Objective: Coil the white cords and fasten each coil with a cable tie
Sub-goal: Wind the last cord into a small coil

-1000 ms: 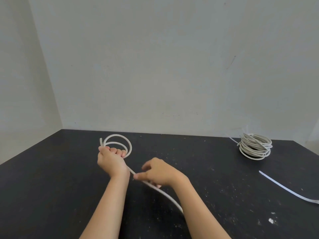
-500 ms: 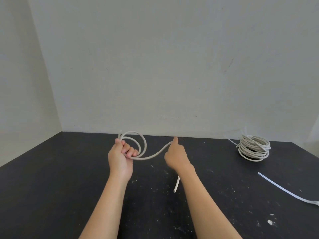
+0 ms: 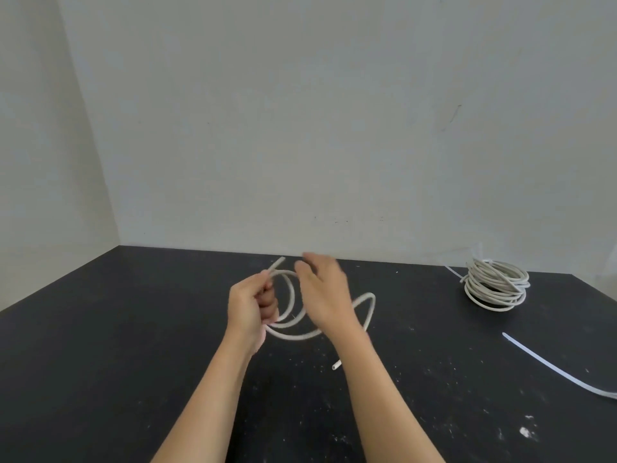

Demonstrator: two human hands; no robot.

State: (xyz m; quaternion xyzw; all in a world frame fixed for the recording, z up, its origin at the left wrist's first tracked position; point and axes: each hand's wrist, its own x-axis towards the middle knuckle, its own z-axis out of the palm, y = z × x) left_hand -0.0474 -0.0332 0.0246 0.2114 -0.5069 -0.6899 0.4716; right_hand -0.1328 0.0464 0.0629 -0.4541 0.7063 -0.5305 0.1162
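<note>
Centrally, my left hand [image 3: 252,307] is fisted around the loops of the white cord [image 3: 290,315]. My right hand [image 3: 325,295], blurred, hovers beside them; I cannot tell its grip.

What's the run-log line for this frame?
phase: coiling | left hand: shut on white cord loops | right hand: open, blurred, over loops | finished coil: far right | cable tie: on table
</note>
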